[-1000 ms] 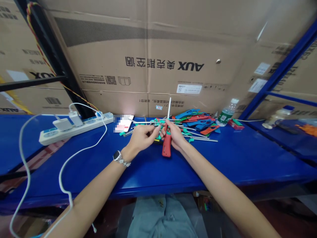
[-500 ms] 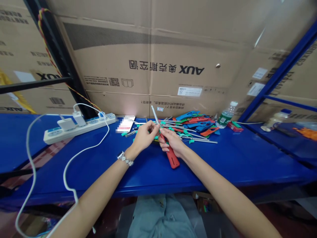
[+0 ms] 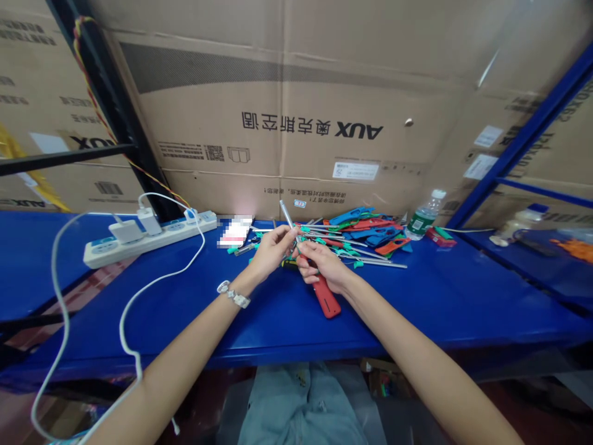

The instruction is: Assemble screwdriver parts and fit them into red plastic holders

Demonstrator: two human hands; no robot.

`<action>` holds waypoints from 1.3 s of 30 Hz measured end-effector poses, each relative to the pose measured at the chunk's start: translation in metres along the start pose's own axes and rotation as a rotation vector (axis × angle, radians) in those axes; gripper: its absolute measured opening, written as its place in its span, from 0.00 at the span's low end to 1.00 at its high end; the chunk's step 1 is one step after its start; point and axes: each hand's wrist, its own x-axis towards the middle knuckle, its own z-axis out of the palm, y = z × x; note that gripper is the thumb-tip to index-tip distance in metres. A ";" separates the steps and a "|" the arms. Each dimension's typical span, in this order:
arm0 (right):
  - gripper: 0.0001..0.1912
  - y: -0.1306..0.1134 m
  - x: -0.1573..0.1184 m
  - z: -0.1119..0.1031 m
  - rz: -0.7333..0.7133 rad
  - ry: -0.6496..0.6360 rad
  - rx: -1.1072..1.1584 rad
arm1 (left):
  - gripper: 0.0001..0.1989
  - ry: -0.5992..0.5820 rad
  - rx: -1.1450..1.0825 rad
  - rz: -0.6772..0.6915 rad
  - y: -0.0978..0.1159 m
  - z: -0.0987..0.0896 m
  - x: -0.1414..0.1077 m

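Near the middle of the blue table, my right hand (image 3: 319, 262) is closed around a red handle (image 3: 328, 299), whose wide end points toward me. A silver metal tube (image 3: 286, 213) rises from between my hands, tilted up and to the left. My left hand (image 3: 274, 247) pinches the tube's lower part. Where the tube meets the handle is hidden by my fingers. Behind my hands lies a pile of metal rods (image 3: 389, 264) with green pieces, and red and blue plastic handles (image 3: 370, 233) are heaped at its right.
A white power strip (image 3: 152, 238) with chargers and a trailing cable is at the left, beside a phone (image 3: 237, 232). A water bottle (image 3: 420, 216) and a red box (image 3: 440, 237) stand at the right. Cardboard (image 3: 208, 111) rises behind the table (image 3: 185, 321).
The red handle's wide end has swung slightly to the right and down. The tube's tip has moved a little left and down. Both hands keep their hold.
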 end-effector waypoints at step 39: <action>0.17 0.002 -0.001 0.003 0.092 -0.128 -0.001 | 0.08 0.224 -0.562 -0.137 0.011 -0.007 0.006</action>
